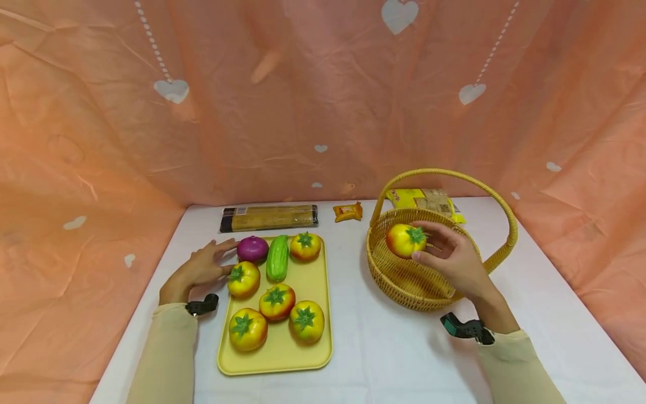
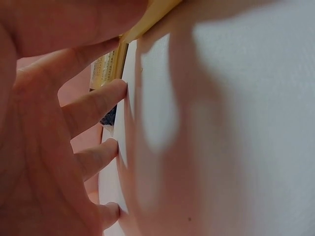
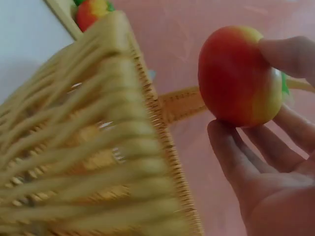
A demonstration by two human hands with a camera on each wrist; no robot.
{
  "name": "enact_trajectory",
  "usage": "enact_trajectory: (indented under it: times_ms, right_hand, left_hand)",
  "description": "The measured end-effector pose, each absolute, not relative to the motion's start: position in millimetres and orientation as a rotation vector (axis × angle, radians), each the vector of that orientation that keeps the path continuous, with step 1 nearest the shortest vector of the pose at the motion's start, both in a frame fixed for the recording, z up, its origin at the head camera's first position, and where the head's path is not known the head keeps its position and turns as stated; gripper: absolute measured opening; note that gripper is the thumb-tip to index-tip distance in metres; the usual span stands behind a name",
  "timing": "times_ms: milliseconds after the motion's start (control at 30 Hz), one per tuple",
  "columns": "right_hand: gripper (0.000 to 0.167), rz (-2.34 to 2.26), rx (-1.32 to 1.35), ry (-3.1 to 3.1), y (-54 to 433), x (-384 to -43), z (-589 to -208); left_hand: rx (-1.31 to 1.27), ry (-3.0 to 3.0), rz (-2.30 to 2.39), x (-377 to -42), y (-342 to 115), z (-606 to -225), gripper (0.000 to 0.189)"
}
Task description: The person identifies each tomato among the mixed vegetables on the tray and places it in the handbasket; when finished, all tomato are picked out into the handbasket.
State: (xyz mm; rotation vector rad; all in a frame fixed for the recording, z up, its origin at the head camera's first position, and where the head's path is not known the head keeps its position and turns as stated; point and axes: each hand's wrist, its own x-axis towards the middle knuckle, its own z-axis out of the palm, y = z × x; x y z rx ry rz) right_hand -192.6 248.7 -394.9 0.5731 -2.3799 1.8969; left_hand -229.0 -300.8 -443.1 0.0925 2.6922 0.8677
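Note:
My right hand (image 1: 454, 260) pinches a yellow-red toy tomato (image 1: 404, 240) between thumb and fingers, above the wicker basket (image 1: 375, 269). The right wrist view shows the tomato (image 3: 236, 76) just over the basket's rim, with the fingers under its side. My left hand (image 1: 204, 266) rests at the left edge of the yellow tray (image 1: 277, 359), fingers spread beside a purple onion (image 1: 252, 249) and a tomato (image 1: 244, 279). In the left wrist view, the left hand (image 2: 44, 132) has nothing in its grasp. Also on the tray lie a green ridged vegetable (image 1: 277, 259) and several more tomatoes (image 1: 306, 321).
Behind the tray lies a flat pack of noodles (image 1: 272, 217) with dark ends. A small orange packet (image 1: 348, 212) sits at the back middle. A yellow bag (image 1: 426, 202) lies behind the basket, whose tall handle (image 1: 449, 173) arches over it. Pink cloth surrounds the white table.

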Motion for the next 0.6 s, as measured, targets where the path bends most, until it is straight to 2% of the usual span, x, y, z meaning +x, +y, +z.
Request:
enact_trajectory:
  times_ms: [367,600]
  right_hand:
    - [0.059,1.661,0.390,-2.723,233,-210,-419]
    - [0.056,1.422,0.439,-2.854,227,-219,-424]
  left_hand:
    - [0.148,2.734,0.863,-227,-300,-447,0.075]
    - [0.111,2.717,0.874,-226,-300,-445,0.075]
